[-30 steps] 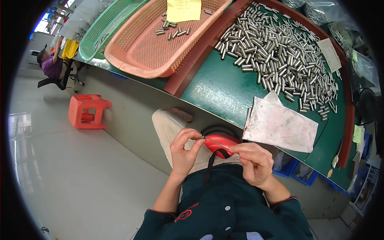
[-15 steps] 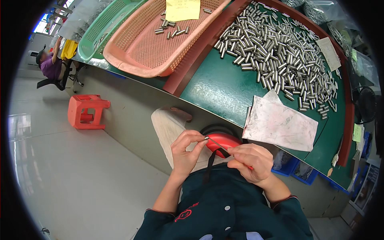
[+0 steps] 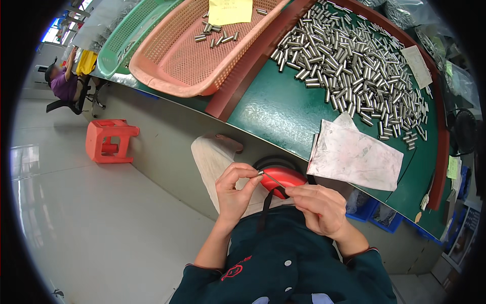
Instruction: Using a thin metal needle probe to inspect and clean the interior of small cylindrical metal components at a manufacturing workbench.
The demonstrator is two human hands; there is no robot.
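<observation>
Thin metal rod (image 3: 273, 179) held low at centre, over the lap, spanning the gap between the two hands; one end pinched between thumb and fingertips of left hand (image 3: 234, 194), other end running into right hand (image 3: 320, 209), fingers curled closed around it. Red rounded object (image 3: 284, 177) on a black strap just behind the rod, between the hands and the table edge. Left hand partly closed in a fine pinch, remaining fingers bent; right hand nearly fisted, what else it may grasp not discernible. Green table top (image 3: 283, 109) beyond the hands, bordered by a dark red raised rim (image 3: 253, 61). Large heap of small steel cylinders (image 3: 354, 66) spread loose on the green surface, well apart from the hands. Crumpled pale plastic bag (image 3: 354, 156) lying flat near the table's front edge, just right of the red object. Pink mesh basket (image 3: 197, 55) at upper left, holding a few steel cylinders and a yellow paper note (image 3: 230, 9). Green mesh basket (image 3: 131, 43) beside it, contents not visible. Red plastic stool (image 3: 107, 140) on the floor at left; another person (image 3: 63, 83) seated far beyond.
</observation>
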